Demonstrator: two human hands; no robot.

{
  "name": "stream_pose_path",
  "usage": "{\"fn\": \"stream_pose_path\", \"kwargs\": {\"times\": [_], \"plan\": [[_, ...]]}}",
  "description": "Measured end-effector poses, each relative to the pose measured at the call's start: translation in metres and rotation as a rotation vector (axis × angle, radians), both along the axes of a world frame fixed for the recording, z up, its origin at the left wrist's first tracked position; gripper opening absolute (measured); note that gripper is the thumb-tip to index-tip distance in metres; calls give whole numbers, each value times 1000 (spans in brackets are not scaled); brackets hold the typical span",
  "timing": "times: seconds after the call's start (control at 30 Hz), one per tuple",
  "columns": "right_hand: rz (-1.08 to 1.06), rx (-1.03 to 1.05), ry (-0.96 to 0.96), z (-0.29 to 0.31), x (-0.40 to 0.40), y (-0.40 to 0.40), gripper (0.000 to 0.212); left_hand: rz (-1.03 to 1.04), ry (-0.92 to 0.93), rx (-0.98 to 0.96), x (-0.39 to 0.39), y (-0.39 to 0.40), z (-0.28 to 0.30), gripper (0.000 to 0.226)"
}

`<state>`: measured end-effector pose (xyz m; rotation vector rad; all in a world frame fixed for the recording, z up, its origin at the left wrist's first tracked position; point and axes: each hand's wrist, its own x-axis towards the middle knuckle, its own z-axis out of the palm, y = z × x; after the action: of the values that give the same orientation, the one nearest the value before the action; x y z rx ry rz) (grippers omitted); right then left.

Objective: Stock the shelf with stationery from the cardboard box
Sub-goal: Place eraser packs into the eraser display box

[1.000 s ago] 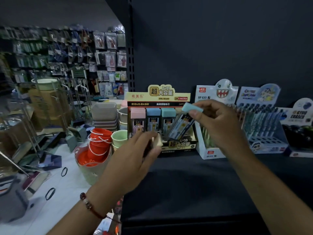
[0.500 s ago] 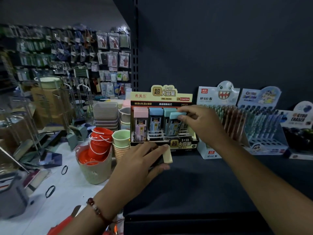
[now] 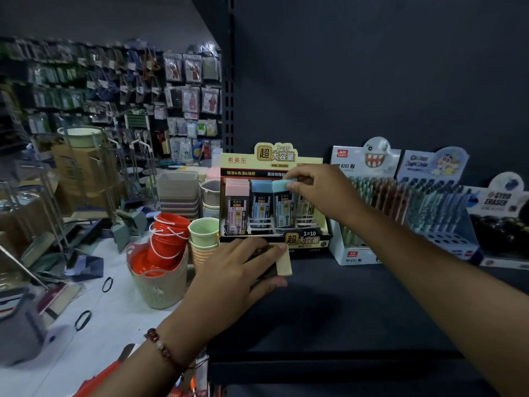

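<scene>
A yellow and black display box (image 3: 273, 164) of pencil-lead cases stands on the dark shelf (image 3: 357, 305). Pink, blue and teal-capped cases stand upright in its slots. My right hand (image 3: 317, 196) pinches the cap of the teal-capped case (image 3: 283, 203), which sits in the third slot. My left hand (image 3: 237, 270) holds a cream-capped case (image 3: 283, 260) lying sideways just above the shelf, in front of the display box. The cardboard box is not in view.
Right of the lead box stand a shark pen display (image 3: 363, 196), a cartoon pen display (image 3: 435, 202) and an eraser display (image 3: 503, 224). Left of the shelf, a basket of orange buckets (image 3: 160, 253), stacked cups (image 3: 203, 239) and grey trays (image 3: 179, 193) sit on a white surface.
My right hand carried the teal-capped case from mid-air into the display box and pushed it upright into its slot. My left hand lowered toward the shelf with the cream-capped case.
</scene>
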<state>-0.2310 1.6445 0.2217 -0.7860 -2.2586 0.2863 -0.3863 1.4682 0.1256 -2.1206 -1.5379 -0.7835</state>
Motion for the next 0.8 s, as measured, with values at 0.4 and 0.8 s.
{"fn": "stream_pose_path", "kwargs": {"times": [0.4,0.8], "plan": [[-194,222,-258,-27,14,-10,51,-3,-87,-8,4,-6,3,55],[262,-447,321,-44,54,-109,28,-114,-554,42,38,4,14,36]]}}
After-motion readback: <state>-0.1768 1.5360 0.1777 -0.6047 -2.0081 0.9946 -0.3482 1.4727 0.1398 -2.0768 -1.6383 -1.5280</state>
